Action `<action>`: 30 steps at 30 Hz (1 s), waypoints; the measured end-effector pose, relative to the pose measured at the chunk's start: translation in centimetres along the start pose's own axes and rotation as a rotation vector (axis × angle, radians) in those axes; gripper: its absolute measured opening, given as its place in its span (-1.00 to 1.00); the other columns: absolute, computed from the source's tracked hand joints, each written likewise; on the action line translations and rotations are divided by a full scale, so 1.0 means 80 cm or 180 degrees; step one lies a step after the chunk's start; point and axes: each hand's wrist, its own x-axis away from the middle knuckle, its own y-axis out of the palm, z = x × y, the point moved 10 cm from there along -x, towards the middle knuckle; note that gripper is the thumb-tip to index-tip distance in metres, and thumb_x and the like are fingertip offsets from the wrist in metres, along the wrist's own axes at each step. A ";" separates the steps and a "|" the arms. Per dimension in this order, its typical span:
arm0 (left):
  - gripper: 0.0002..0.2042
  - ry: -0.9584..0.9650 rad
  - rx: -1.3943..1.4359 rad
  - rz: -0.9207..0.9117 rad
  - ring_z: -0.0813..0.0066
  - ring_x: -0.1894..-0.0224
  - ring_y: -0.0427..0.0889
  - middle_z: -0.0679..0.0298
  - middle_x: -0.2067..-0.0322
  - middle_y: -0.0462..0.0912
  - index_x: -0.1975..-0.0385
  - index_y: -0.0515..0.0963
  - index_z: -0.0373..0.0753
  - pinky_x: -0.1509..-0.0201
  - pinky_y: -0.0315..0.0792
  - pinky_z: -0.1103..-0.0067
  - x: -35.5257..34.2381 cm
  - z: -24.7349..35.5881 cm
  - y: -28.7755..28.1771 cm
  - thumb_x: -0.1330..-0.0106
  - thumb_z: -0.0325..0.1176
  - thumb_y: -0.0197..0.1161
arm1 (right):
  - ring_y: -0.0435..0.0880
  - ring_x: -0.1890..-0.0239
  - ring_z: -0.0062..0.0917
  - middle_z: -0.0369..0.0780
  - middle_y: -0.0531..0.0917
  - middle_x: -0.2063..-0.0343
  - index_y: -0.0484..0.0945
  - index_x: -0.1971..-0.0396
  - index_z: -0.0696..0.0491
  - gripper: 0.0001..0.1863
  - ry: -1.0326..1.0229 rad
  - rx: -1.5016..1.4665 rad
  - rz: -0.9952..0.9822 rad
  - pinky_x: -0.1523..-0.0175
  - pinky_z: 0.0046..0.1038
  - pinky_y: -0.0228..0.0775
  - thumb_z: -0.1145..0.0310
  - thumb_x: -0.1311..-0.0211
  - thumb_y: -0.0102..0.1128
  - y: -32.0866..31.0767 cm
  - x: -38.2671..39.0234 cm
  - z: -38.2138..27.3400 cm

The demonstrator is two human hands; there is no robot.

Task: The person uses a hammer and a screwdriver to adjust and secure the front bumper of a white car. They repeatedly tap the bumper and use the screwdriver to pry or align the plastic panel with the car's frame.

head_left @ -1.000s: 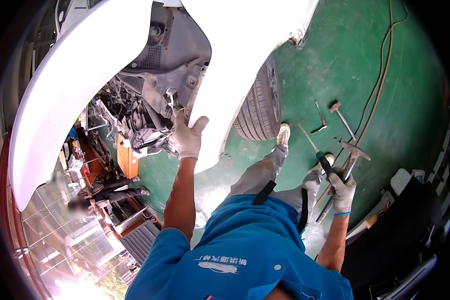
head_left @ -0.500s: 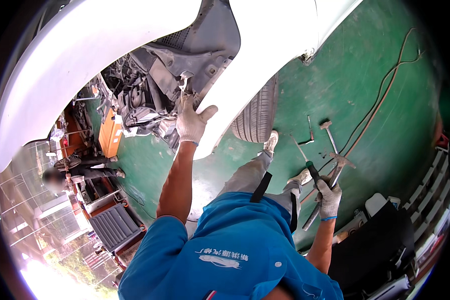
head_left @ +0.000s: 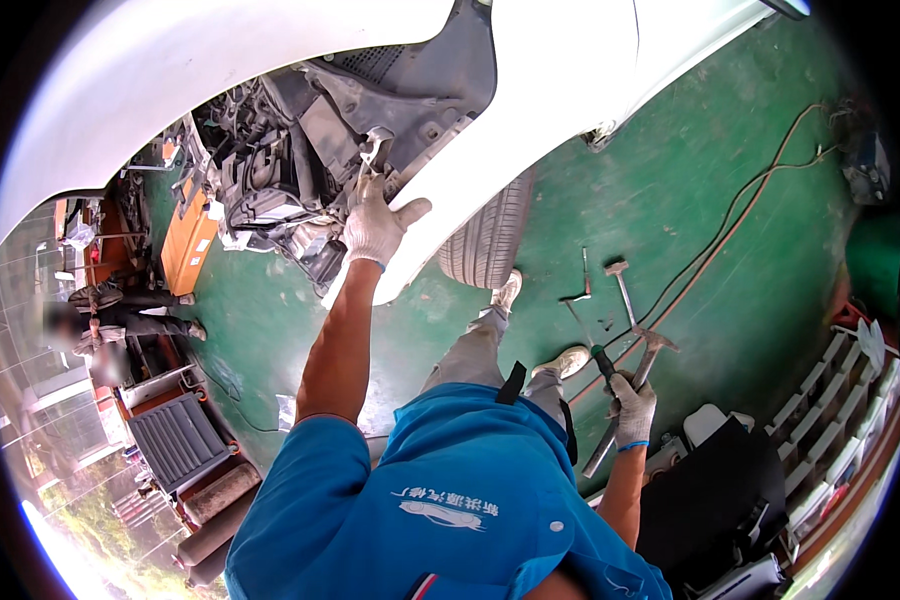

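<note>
My left hand (head_left: 373, 228), in a pale knit glove, is closed at the inner edge of a white car fender (head_left: 450, 205), its thumb pointing right across the panel. Out of its fingers rises a forked metal piece (head_left: 375, 146) over the engine bay (head_left: 270, 180); its exact kind is unclear. My right hand (head_left: 632, 408), gloved too, is closed low on the right around a hammer (head_left: 658, 342) and a screwdriver (head_left: 602, 360) with a green and black handle. The hammer's handle slants down to the left below the hand.
On the green floor lie another hammer (head_left: 620, 280), a thin L-shaped tool (head_left: 586, 272) and a long hose (head_left: 740, 220). A tyre (head_left: 490, 235) stands under the fender. Left are an orange box (head_left: 188, 240), a grey ribbed lid (head_left: 178, 440) and another person (head_left: 135, 310).
The view has shifted, so the floor tools and tyre sit farther left. My left hand keeps its place at the fender edge, and my right hand still holds the hammer and screwdriver.
</note>
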 end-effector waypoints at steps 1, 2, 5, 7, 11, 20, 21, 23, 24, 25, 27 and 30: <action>-0.05 -0.0008 0.0017 -0.0005 -0.12 -0.37 0.42 -0.08 -0.32 0.46 -0.29 0.45 -0.36 -0.38 0.39 0.16 0.001 0.003 -0.003 -0.07 0.31 0.49 | 0.44 0.72 -0.69 -0.21 0.68 0.48 0.64 0.11 0.23 -0.61 0.0022 0.0041 -0.0010 0.63 -0.58 0.28 0.26 -0.20 0.44 0.000 0.002 0.000; -0.06 -0.0015 0.0042 -0.0007 -0.11 -0.36 0.43 -0.08 -0.30 0.47 -0.28 0.46 -0.36 -0.38 0.39 0.17 0.002 0.008 -0.007 -0.07 0.30 0.50 | 0.44 0.72 -0.69 -0.21 0.68 0.49 0.64 0.12 0.23 -0.62 0.0038 0.0086 -0.0016 0.63 -0.58 0.28 0.26 -0.20 0.44 -0.001 0.003 0.000; -0.11 0.0172 -0.0042 0.0152 -0.14 -0.24 0.56 -0.07 -0.21 0.56 -0.27 0.46 -0.38 -0.27 0.47 0.17 0.004 0.015 -0.014 -0.10 0.23 0.51 | 0.45 0.72 -0.67 -0.20 0.68 0.51 0.65 0.15 0.22 -0.64 0.0088 0.0201 -0.0004 0.63 -0.57 0.29 0.26 -0.20 0.44 -0.008 0.007 0.005; -0.11 0.0101 0.0103 0.0044 -0.13 -0.26 0.54 -0.08 -0.22 0.54 -0.27 0.47 -0.39 -0.30 0.44 0.19 0.006 0.018 -0.016 -0.10 0.22 0.52 | 0.45 0.72 -0.65 -0.20 0.68 0.52 0.65 0.15 0.22 -0.64 0.0128 0.0283 0.0011 0.62 -0.56 0.30 0.26 -0.20 0.43 -0.013 0.009 0.010; -0.12 0.0085 0.0126 0.0052 -0.10 -0.29 0.52 -0.08 -0.23 0.54 -0.24 0.50 -0.38 -0.35 0.42 0.21 0.003 0.015 -0.015 -0.07 0.20 0.56 | 0.47 0.73 -0.62 -0.18 0.69 0.53 0.65 0.18 0.23 -0.65 0.0193 0.0347 0.0078 0.64 -0.54 0.31 0.26 -0.19 0.43 -0.027 0.009 0.030; -0.16 -0.0066 0.0269 0.0051 -0.08 -0.26 0.56 -0.07 -0.18 0.60 -0.23 0.52 -0.36 -0.33 0.43 0.23 0.009 0.022 -0.027 -0.05 0.15 0.58 | 0.46 0.73 -0.64 -0.23 0.66 0.56 0.65 0.24 0.23 -0.64 0.0253 0.0495 0.0073 0.64 -0.53 0.30 0.22 -0.15 0.41 -0.063 0.021 0.053; -0.14 -0.0063 0.0239 0.0086 -0.07 -0.25 0.57 -0.06 -0.17 0.61 -0.25 0.51 -0.36 -0.32 0.43 0.24 0.009 0.021 -0.027 -0.06 0.15 0.57 | 0.46 0.73 -0.65 -0.24 0.65 0.56 0.66 0.25 0.23 -0.64 0.0270 0.0531 0.0089 0.64 -0.53 0.31 0.22 -0.14 0.41 -0.068 0.025 0.051; -0.18 -0.0067 0.0356 0.0157 -0.07 -0.25 0.57 -0.08 -0.17 0.61 -0.20 0.54 -0.35 -0.32 0.45 0.24 0.009 0.018 -0.026 -0.03 0.12 0.60 | 0.46 0.73 -0.65 -0.25 0.64 0.57 0.66 0.27 0.23 -0.64 0.0263 0.0630 0.0125 0.64 -0.53 0.32 0.21 -0.13 0.40 -0.082 0.029 0.054; -0.19 -0.0066 0.0420 0.0181 -0.07 -0.25 0.57 -0.09 -0.17 0.61 -0.17 0.56 -0.35 -0.32 0.45 0.24 0.009 0.019 -0.025 -0.02 0.11 0.61 | 0.46 0.73 -0.65 -0.25 0.65 0.57 0.66 0.27 0.23 -0.64 0.0254 0.0669 0.0158 0.63 -0.53 0.32 0.21 -0.13 0.41 -0.090 0.028 0.058; -0.19 -0.0154 0.0503 0.0087 -0.08 -0.24 0.58 -0.09 -0.16 0.63 -0.18 0.56 -0.34 -0.31 0.46 0.24 0.006 0.013 -0.020 -0.01 0.11 0.62 | 0.46 0.73 -0.65 -0.25 0.65 0.57 0.66 0.28 0.23 -0.65 0.0246 0.0706 0.0192 0.63 -0.53 0.33 0.22 -0.13 0.41 -0.096 0.027 0.061; -0.18 -0.0350 0.0659 -0.0097 -0.09 -0.22 0.61 -0.10 -0.14 0.65 -0.19 0.56 -0.34 -0.30 0.48 0.25 0.003 0.004 -0.017 0.00 0.10 0.63 | 0.45 0.73 -0.65 -0.24 0.64 0.58 0.65 0.27 0.22 -0.65 0.0311 0.0614 0.0259 0.64 -0.51 0.31 0.23 -0.12 0.41 -0.102 0.030 0.063; -0.14 -0.0272 0.0532 -0.0018 -0.08 -0.15 0.67 -0.11 -0.08 0.69 -0.25 0.51 -0.34 -0.25 0.51 0.26 0.007 0.006 -0.023 -0.01 0.11 0.61 | 0.44 0.74 -0.66 -0.23 0.64 0.58 0.64 0.26 0.21 -0.65 0.0362 0.0496 0.0334 0.65 -0.51 0.29 0.23 -0.12 0.41 -0.110 0.039 0.069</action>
